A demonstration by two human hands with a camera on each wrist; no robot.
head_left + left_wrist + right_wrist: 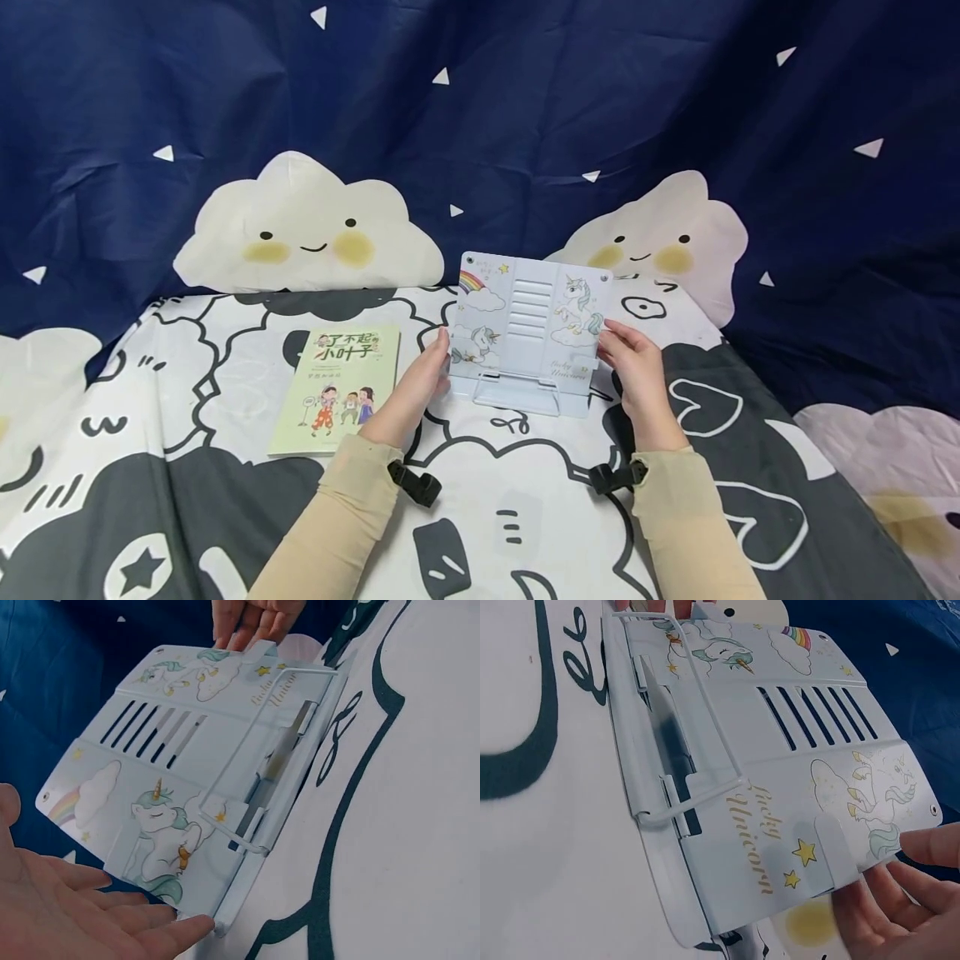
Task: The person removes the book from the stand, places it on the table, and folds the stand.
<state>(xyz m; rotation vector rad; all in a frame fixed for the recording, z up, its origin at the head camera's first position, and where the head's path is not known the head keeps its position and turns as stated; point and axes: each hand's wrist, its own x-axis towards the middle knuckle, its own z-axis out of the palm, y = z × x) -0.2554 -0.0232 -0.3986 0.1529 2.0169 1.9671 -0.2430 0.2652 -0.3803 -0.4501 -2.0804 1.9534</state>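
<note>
A pale-blue metal book stand [529, 321] with unicorn drawings, a rainbow and slots leans back on the cloth in the head view. A wire page holder [225, 750] lies across its lower front. My left hand [412, 383] is at the stand's left edge; in the left wrist view its fingers [112, 915] are stretched along that side, the thumb apart. My right hand [633, 371] pinches the right edge, thumb at the rim and other fingers [862, 907] partly behind the panel. Left of the stand lies a green paperback book [341, 392] with cartoon children.
Under everything spreads a black-and-white cartoon cloth [495, 492]. A dark-blue curtain [525, 125] with smiling clouds and white triangles hangs close behind. Black camera straps [416, 483] are on both wrists over beige sleeves [322, 533].
</note>
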